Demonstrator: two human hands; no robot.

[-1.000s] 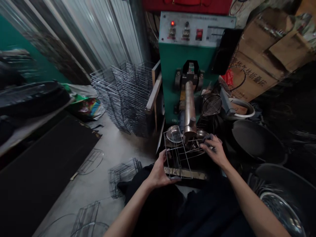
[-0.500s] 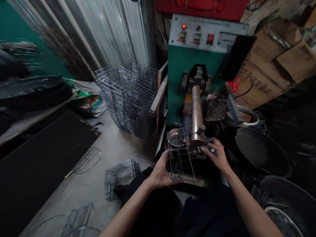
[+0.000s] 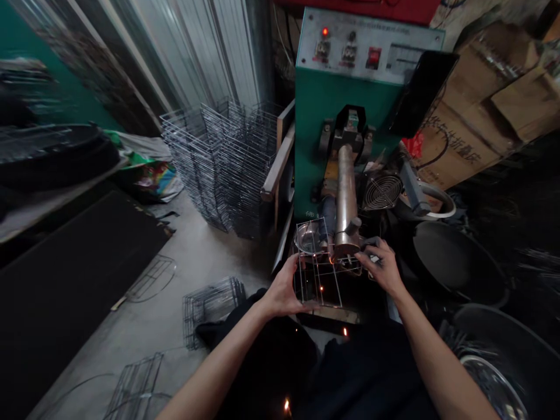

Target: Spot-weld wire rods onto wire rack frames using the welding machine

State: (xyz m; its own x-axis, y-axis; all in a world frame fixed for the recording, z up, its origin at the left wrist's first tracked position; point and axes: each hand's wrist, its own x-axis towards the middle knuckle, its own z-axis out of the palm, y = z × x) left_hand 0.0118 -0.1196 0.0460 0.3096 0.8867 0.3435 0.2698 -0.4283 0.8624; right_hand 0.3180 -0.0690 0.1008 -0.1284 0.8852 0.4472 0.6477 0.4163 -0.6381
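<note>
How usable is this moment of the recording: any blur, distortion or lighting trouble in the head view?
Head view: dim overall, so the black pans at right sink into shadow; the left edge is streaked with motion blur; wide-angle distortion makes the corrugated metal wall lean; the wire frame between the left hand and right hand looks fairly sharp; sparks show as small glaring orange dots.

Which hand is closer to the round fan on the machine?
The right hand is closer: it sits just below the fan in view. The left hand is farther, down and left of the fan, beyond the wire frame.
</note>
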